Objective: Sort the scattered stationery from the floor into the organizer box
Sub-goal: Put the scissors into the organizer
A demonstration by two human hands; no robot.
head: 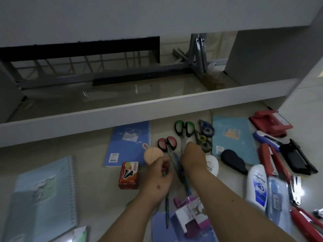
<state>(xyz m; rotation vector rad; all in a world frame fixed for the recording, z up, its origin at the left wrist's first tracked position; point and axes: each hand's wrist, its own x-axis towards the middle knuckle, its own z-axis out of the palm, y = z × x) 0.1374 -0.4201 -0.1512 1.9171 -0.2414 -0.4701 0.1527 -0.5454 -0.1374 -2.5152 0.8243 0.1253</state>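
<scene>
Stationery lies scattered on the pale floor. My left hand is curled shut around a blue patterned pencil whose shaft runs back under my wrist. My right hand reaches palm-down over the blades of the red-handled scissors and green-handled scissors; its fingertips are hidden. A second blue patterned pencil lies beneath that hand. A peach round case and a red box of binder clips sit just left of my left hand.
A blue notebook, light-blue notebook, green notebook, correction tapes, red hole punch, staplers, a white bottle and a purple-white box surround my hands. A white ledge runs across behind them.
</scene>
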